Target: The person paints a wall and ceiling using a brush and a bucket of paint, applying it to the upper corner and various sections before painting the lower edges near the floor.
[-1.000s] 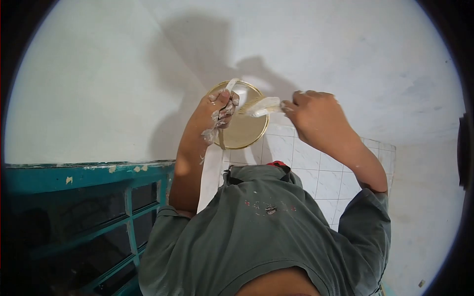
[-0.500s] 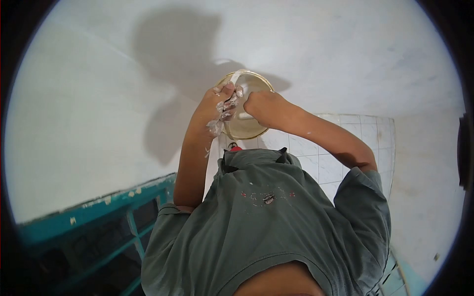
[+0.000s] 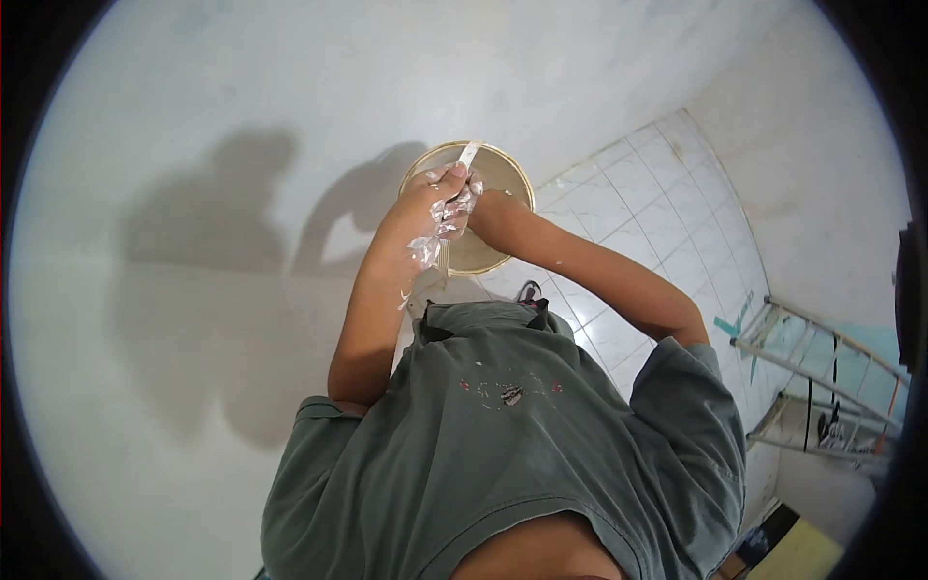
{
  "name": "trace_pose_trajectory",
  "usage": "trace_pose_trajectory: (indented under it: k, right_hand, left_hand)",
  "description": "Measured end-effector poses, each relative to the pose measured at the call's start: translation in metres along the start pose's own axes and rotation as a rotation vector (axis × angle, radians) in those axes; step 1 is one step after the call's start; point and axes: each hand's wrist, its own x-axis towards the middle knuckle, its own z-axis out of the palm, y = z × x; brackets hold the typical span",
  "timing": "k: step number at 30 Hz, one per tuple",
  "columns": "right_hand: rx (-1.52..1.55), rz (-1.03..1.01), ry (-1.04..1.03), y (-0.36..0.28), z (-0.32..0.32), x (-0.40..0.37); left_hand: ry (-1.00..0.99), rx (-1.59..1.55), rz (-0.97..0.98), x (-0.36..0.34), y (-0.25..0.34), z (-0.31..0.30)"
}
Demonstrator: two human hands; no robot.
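Observation:
A round cream bucket (image 3: pixel 522 174) hangs in front of me, its pale strap-like handle (image 3: pixel 470 153) crossing the opening. My left hand (image 3: pixel 442 208), smeared with white paste on the fingers and wrist, is closed round that handle. Beside it, my right hand (image 3: pixel 495 220) reaches into the bucket's mouth. Its fingers are hidden behind the back of the hand, so what they hold, if anything, cannot be made out.
A pale wall (image 3: pixel 213 87) rises ahead and to the left, with shadows on it. White tiles (image 3: pixel 619 213) cover the floor. A metal ladder (image 3: pixel 831 362) stands at the right. One shoe (image 3: pixel 528 291) shows below the bucket.
The view has turned, so the ladder and more floor show at the right and the teal frame has left view. My right hand is lower in the bucket, closer to my left hand.

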Motion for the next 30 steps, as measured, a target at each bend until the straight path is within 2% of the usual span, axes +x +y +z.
trace_pose_trajectory:
  k: [4,6,8,11,13,14,16,19,20,22,25,26,28,30]
  right_hand:
    - [0.057,0.115,0.047,-0.019,-0.032,-0.023]
    - [0.106,0.310,0.132,-0.029,-0.060,-0.049]
    - [0.247,0.374,0.342,-0.026,-0.070,-0.078]
    - [0.345,0.459,0.470,-0.035,-0.103,-0.121]
    - [0.779,0.864,0.652,-0.039,-0.101,-0.144]
    - [0.771,0.862,0.655,-0.035,-0.095,-0.153]
    - [1.296,0.938,0.889,-0.025,-0.073,-0.166]
    - [1.622,0.869,0.902,-0.006,-0.035,-0.176]
    - [1.728,0.828,0.905,0.001,-0.023,-0.177]
    - [1.805,0.761,0.861,0.016,-0.004,-0.180]
    - [2.082,0.403,0.613,0.034,0.013,-0.172]
    - [2.085,0.381,0.596,0.040,0.015,-0.170]
    - [2.215,0.311,0.294,0.040,0.002,-0.153]
    - [2.241,0.230,0.190,0.045,-0.012,-0.137]
  left_hand:
    - [-0.095,0.048,-0.003,0.001,0.004,-0.003]
    - [-0.074,0.066,-0.021,0.002,0.005,-0.004]
    - [-0.059,0.050,-0.042,0.002,0.005,-0.002]
    - [-0.066,-0.033,-0.066,0.003,0.000,-0.004]
    - [-0.098,-0.094,-0.074,0.006,-0.005,-0.006]
    - [-0.089,-0.115,-0.084,0.006,-0.007,-0.006]
    - [-0.094,-0.152,-0.100,0.008,-0.009,-0.010]
    - [-0.074,-0.218,-0.118,0.008,-0.012,-0.010]
    - [-0.009,-0.233,-0.117,0.006,-0.010,-0.006]
    - [0.061,-0.251,-0.101,0.004,-0.012,-0.002]
    - [0.072,-0.283,-0.056,0.006,-0.024,-0.005]
    - [0.111,-0.299,-0.064,0.006,-0.024,-0.003]
    - [0.173,-0.313,-0.041,0.004,-0.024,-0.001]
    - [0.219,-0.333,-0.012,0.001,-0.024,0.001]
